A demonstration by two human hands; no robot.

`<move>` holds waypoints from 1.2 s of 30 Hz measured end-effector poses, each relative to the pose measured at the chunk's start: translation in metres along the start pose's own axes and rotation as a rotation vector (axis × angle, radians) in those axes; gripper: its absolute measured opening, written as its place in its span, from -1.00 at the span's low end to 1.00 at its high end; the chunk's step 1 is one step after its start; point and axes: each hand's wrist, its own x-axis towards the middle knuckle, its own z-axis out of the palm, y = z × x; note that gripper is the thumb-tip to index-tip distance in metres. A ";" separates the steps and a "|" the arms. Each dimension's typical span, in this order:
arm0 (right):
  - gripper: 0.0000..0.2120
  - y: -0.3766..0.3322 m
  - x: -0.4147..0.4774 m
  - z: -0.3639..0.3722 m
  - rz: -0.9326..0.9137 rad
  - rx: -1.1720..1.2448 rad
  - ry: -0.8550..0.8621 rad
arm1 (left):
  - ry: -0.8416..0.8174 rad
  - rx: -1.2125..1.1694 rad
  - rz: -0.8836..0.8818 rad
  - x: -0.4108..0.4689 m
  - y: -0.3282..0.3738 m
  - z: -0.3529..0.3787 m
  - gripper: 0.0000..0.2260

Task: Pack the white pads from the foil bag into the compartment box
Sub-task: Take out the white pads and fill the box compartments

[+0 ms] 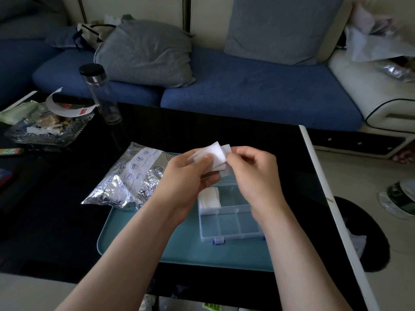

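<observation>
Head view: the left hand (190,176) and the right hand (253,173) are meeting above the far end of the compartment box (229,218). Between them they are holding a small fanned sheaf of white pads (217,156). The left thumb (203,161) is pressing the sheaf's lower left corner against the curled fingers under it. The right fingertips (233,157) are pinching the sheaf's edge at 3 o'clock, seemingly separating or squaring the pads. The sheaf is sticking up toward 12 o'clock, clear of both palms, in the air and not touching the box.

The pads are looking thin, soft and very light. They will likely flop, cling to one another and slip out of the fan under a loose grip. They are probably best taken face-flat between thumb and forefinger near the middle of one edge, with gentle pressure so they are not creasing. Breakage is not a worry, but crumpling is.

A stack of pads (210,197) is already lying in the box's far-left compartment, at 10 o'clock of the box, while the near compartments are showing bare plastic. The foil bag (125,178) is lying at 9 o'clock of the hands, partly on the teal tray (179,250) and partly on the black table (56,232). Whether it is holding more pads cannot be told.
</observation>
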 end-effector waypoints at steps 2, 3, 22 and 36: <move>-0.83 0.002 0.000 0.001 -0.012 -0.007 0.047 | 0.041 -0.024 0.003 0.001 0.000 0.000 -0.84; -0.83 0.002 0.000 0.002 -0.017 -0.004 0.097 | 0.066 -0.045 0.004 0.001 0.000 0.000 -0.84; -0.82 0.000 -0.008 0.008 -0.250 -0.120 0.070 | 0.098 -0.289 -0.159 -0.005 0.011 0.006 -0.74; -0.33 0.010 -0.007 0.013 -0.414 -0.372 -0.028 | 0.079 -0.318 -0.177 -0.008 0.014 0.008 -0.77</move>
